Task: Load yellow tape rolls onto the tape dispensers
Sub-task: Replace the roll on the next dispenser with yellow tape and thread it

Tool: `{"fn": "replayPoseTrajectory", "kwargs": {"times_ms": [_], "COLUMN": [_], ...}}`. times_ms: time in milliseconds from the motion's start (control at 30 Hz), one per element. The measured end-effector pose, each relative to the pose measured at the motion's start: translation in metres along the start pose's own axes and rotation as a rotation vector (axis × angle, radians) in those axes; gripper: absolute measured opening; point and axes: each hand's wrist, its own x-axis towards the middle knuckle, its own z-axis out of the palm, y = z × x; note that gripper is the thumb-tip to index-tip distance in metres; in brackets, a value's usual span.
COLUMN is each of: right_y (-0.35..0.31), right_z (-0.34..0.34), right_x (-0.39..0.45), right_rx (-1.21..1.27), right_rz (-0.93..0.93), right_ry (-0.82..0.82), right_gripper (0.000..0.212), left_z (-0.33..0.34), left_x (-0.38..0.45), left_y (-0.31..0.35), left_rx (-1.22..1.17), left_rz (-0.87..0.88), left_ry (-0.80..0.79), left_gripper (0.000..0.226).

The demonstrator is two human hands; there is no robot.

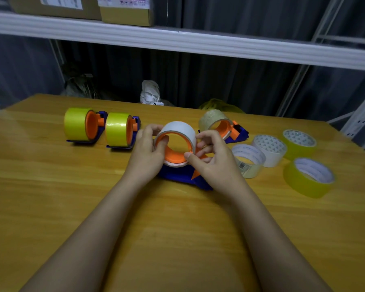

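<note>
At the left of the frame two glossy yellow tape rolls (pixel 76 123) (pixel 117 129) sit on orange drums with blue dispenser bases (pixel 86 141). In the centre a white roll (pixel 180 129) rings an orange drum (pixel 175 155) over a blue base (pixel 181 175). At right lie a white roll with a triangle-patterned core (pixel 270 149), a clear roll (pixel 248 163) and two yellow rolls (pixel 299 144) (pixel 308 179). The worktop (pixel 177 228) is honey-coloured wood grain.
</note>
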Motion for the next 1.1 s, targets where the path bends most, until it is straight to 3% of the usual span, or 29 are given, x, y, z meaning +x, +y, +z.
{"fn": "replayPoseTrajectory", "kwargs": {"times_ms": [267,567,833,1100], "right_y": [-0.004,-0.002,0.001,-0.001], "right_z": [0.001,0.000,-0.001,0.000], "right_x": [-0.004,0.000,0.000,-0.001], "right_rx": [-0.228,-0.113,-0.075,-0.019], "right_rz": [-0.038,-0.024,-0.008,0.000], "right_ry": [-0.114,-0.039,-0.039,-0.052], "right_gripper": [0.056,0.063,0.056,0.052], "left_z": [-0.002,-0.001,0.001,0.005], "left_x": [-0.005,-0.007,-0.010,-0.013], "left_y": [0.005,0.004,0.002,0.004], "left_rx": [0.027,0.125,0.160,0.210], "left_rz": [-0.005,0.085,0.083,0.151], "left_ry": [0.013,0.034,-0.119,0.008], "left_gripper": [0.033,0.027,0.057,0.054]}}
